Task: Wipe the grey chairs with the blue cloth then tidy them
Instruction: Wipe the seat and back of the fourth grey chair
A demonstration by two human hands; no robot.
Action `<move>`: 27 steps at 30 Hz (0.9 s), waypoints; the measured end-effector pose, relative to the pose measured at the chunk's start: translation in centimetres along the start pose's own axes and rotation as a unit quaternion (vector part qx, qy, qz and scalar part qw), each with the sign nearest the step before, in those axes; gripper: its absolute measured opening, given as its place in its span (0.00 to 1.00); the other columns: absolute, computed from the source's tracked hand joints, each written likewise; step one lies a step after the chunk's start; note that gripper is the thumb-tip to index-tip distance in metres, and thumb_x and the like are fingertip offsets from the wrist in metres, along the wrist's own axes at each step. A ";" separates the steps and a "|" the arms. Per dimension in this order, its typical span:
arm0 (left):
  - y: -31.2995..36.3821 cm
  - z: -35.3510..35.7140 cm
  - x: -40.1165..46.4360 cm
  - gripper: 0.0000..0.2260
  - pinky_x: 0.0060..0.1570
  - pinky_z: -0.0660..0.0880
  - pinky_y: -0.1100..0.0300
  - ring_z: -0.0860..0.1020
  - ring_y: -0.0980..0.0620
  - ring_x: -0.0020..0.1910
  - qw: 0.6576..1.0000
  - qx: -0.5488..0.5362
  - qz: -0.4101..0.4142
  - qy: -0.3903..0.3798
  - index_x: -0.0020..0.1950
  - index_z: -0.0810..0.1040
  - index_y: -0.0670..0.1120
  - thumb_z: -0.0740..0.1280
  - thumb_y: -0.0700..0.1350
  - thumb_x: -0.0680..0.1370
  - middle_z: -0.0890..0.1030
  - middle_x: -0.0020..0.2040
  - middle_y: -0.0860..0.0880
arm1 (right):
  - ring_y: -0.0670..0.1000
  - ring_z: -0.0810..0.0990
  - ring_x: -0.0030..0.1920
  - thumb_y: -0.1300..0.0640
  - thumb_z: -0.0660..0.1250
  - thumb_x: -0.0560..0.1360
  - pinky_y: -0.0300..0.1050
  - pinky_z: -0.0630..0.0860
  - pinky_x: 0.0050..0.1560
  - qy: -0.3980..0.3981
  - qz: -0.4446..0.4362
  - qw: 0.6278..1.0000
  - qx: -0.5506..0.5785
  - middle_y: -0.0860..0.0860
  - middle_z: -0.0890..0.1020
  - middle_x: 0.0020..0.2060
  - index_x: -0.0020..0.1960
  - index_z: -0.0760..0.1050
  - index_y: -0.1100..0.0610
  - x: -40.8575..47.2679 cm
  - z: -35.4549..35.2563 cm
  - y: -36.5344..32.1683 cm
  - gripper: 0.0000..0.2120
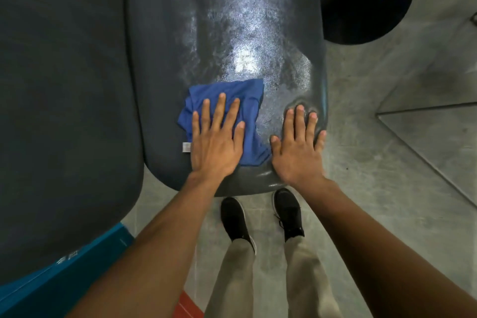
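The person's two bare forearms are reaching forward from the bottom of the head view, above beige trousers and a pair of black shoes (262,217) standing on the pale grey concrete floor (387,162). The left hand (216,142) is lying flat, fingers straight and spread, pressing the crumpled blue cloth (249,100) against the near end of a dark grey, glossy cushioned chair seat (232,20); its grip is released, carrying the cloth by palm pressure alone. The right hand (296,147) is resting just beside the cloth on the seat's near right corner, fingers also straight, its grip released and holding nothing, seemingly bracing the seat.

Streaky shine is showing across the middle of the seat, so the wiping step appears to be in hand on this chair. A second dark grey chair seat (64,85) is sitting alongside on the left, matte and likely not yet wiped. The next move probably calls for sliding the cloth over the remaining front edge under steady pressure, then shifting to the neighbouring seat; tidying is still waiting.
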State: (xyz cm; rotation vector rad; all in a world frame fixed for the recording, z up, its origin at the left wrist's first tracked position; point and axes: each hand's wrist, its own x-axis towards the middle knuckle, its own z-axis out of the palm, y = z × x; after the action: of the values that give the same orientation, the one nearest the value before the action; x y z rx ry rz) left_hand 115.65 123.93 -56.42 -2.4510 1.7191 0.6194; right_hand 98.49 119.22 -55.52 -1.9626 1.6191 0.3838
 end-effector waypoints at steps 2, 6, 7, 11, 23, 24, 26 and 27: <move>1.1 -0.6 3.4 0.26 0.80 0.42 0.40 0.43 0.41 0.83 1.000 -0.007 -0.029 0.009 0.85 0.47 0.54 0.44 0.58 0.87 0.46 0.85 0.49 | 0.59 0.34 0.80 0.44 0.47 0.85 0.63 0.38 0.79 -0.005 -0.007 1.000 0.008 0.53 0.38 0.82 0.82 0.37 0.55 -0.1 -0.6 0.2 0.33; 5.9 -0.3 7.9 0.27 0.80 0.40 0.38 0.42 0.38 0.83 0.999 -0.016 -0.016 0.023 0.85 0.45 0.53 0.45 0.59 0.86 0.43 0.85 0.48 | 0.56 0.40 0.82 0.46 0.56 0.84 0.58 0.42 0.80 0.023 -0.041 0.997 0.068 0.51 0.44 0.82 0.83 0.45 0.55 -0.5 -1.4 1.3 0.33; 6.5 0.0 7.4 0.27 0.80 0.41 0.38 0.43 0.39 0.83 1.000 -0.008 0.019 0.020 0.85 0.47 0.53 0.45 0.58 0.86 0.45 0.85 0.48 | 0.55 0.42 0.82 0.47 0.58 0.83 0.57 0.45 0.80 0.039 -0.045 0.994 0.090 0.52 0.48 0.82 0.83 0.48 0.56 -0.7 -1.5 1.6 0.34; 3.4 0.4 2.3 0.24 0.80 0.49 0.40 0.51 0.42 0.83 0.987 0.031 0.154 0.016 0.83 0.59 0.55 0.47 0.56 0.86 0.55 0.84 0.51 | 0.57 0.53 0.81 0.48 0.67 0.79 0.57 0.58 0.79 0.092 0.002 0.982 0.166 0.56 0.57 0.81 0.81 0.57 0.60 -2.7 -1.1 2.1 0.36; 11.9 0.1 8.4 0.27 0.79 0.42 0.36 0.46 0.37 0.83 0.988 0.041 0.152 0.002 0.84 0.52 0.59 0.47 0.61 0.85 0.48 0.85 0.51 | 0.54 0.58 0.80 0.48 0.73 0.76 0.51 0.62 0.77 0.092 0.051 0.964 0.243 0.55 0.60 0.80 0.80 0.60 0.59 -4.2 -0.3 2.7 0.39; 12.0 0.3 7.6 0.26 0.79 0.44 0.36 0.49 0.38 0.83 0.977 0.055 0.205 -0.001 0.83 0.57 0.59 0.47 0.60 0.84 0.51 0.85 0.52 | 0.55 0.62 0.78 0.49 0.74 0.75 0.51 0.65 0.76 0.107 0.056 0.958 0.259 0.57 0.63 0.78 0.78 0.64 0.60 -4.4 -0.1 2.8 0.37; 9.6 0.2 5.7 0.24 0.79 0.49 0.38 0.54 0.40 0.83 0.954 0.074 0.291 -0.014 0.81 0.63 0.58 0.48 0.56 0.84 0.58 0.83 0.53 | 0.53 0.68 0.74 0.52 0.76 0.74 0.42 0.66 0.72 0.127 0.069 0.947 0.287 0.56 0.67 0.76 0.76 0.68 0.61 -5.2 0.2 2.9 0.34; 7.6 -0.1 5.0 0.24 0.80 0.50 0.39 0.55 0.42 0.82 0.946 0.079 0.314 -0.022 0.80 0.65 0.58 0.48 0.55 0.85 0.59 0.83 0.54 | 0.53 0.70 0.72 0.52 0.76 0.74 0.38 0.64 0.69 0.130 0.075 0.943 0.296 0.55 0.68 0.75 0.75 0.69 0.61 -5.8 0.1 3.0 0.34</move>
State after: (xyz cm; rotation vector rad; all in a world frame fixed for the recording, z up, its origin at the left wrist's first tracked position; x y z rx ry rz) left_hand 110.15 116.75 -56.97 -1.7449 2.4263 0.5427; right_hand 94.32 123.62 -53.12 -1.4738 1.7870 -0.2996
